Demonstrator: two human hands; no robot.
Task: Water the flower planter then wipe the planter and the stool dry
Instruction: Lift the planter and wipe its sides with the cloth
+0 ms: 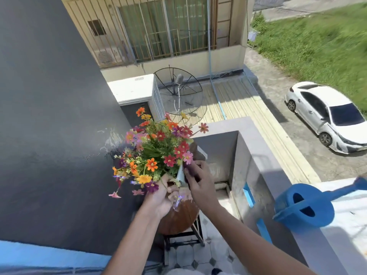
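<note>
The flower planter (181,176) shows only a pale grey-blue edge under a dense bunch of orange, red, pink and purple flowers (156,153). It stands on a round brown wooden stool (178,221) with dark metal legs, against the dark grey wall. My left hand (161,198) grips the planter's near side beneath the flowers. My right hand (199,182) is closed on the planter's pale right edge, fingers pinched. No cloth is clearly visible. A blue watering can (305,208) sits on the parapet to the right, away from both hands.
The dark grey wall (49,126) is close on the left. The grey balcony parapet (264,161) runs along the right. The tiled floor (210,253) lies below the stool. Beyond are a satellite dish (179,92), an air-conditioner unit (139,90) and a white car (325,116).
</note>
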